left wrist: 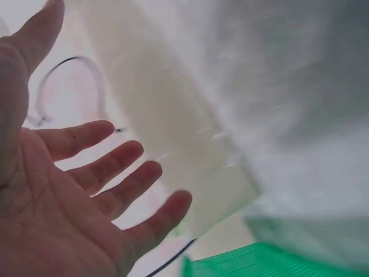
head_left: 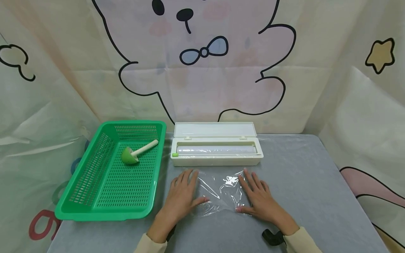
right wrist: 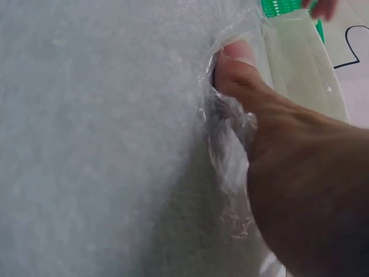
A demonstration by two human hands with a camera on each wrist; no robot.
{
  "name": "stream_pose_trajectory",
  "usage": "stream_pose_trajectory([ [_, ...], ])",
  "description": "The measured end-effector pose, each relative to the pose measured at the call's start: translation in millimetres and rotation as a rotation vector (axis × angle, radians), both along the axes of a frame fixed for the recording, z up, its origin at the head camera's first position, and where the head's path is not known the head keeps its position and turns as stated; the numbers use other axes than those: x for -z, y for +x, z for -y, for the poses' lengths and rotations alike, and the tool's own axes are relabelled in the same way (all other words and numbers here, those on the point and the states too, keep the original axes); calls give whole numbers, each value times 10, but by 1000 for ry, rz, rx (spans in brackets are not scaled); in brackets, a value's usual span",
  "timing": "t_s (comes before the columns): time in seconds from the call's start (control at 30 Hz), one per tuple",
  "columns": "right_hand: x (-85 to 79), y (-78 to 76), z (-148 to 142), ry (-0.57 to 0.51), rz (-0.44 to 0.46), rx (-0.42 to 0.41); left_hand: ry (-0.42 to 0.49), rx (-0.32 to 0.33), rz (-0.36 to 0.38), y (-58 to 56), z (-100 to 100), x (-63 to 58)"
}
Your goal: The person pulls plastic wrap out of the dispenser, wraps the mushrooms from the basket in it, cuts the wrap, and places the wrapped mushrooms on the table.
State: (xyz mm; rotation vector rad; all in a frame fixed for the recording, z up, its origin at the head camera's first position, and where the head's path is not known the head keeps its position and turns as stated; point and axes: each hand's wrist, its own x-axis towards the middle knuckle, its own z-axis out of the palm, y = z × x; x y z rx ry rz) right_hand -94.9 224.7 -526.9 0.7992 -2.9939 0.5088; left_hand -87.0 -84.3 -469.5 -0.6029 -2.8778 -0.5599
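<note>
A sheet of clear plastic wrap point(head_left: 218, 193) lies on the table in front of the white plastic wrap dispenser point(head_left: 218, 161). My left hand point(head_left: 181, 195) is at the sheet's left edge, its fingers extended and its thumb over the wrap. In the left wrist view the left hand point(left wrist: 75, 184) shows its palm and spread fingers, holding nothing. On the opposite edge rests my right hand point(head_left: 261, 202), fingers stretched forward. The right wrist view has the right thumb point(right wrist: 239, 75) against crinkled wrap point(right wrist: 225, 133); its other fingers are hidden there.
The dispenser's lid point(head_left: 215, 130) is raised, with a roll point(head_left: 216, 150) inside. To the left, a green basket point(head_left: 60, 207) holds a tool with a green dome head and white handle point(head_left: 129, 156). A cartoon-printed cloth point(head_left: 202, 84) hangs behind the grey table point(head_left: 316, 182).
</note>
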Motion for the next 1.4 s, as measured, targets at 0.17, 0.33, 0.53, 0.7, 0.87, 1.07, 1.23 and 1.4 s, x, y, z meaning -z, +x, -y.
stream_pose_trajectory([
  [0.17,7,3,-13,-3,-13,-8,152,-2,-4,7,61,-410],
  [0.33,5,11,-19,-7,-7,-1,265,-56,-96,-116,288,-716],
  [0.53,15,26,-26,-17,23,12,301,-208,-63,-389,770,-849],
  [0.7,28,31,-34,-25,34,25,328,-270,57,-656,1177,-818],
  [0.87,38,38,-28,-35,41,29,361,-328,138,-853,1485,-735],
  [1.07,42,43,-17,-40,30,23,433,-401,248,-1004,1781,-555],
  [1.23,35,38,-11,-34,29,26,454,-474,341,-1093,1932,-424],
  [1.4,20,30,-5,-30,45,34,393,-551,468,-1147,2025,-346],
])
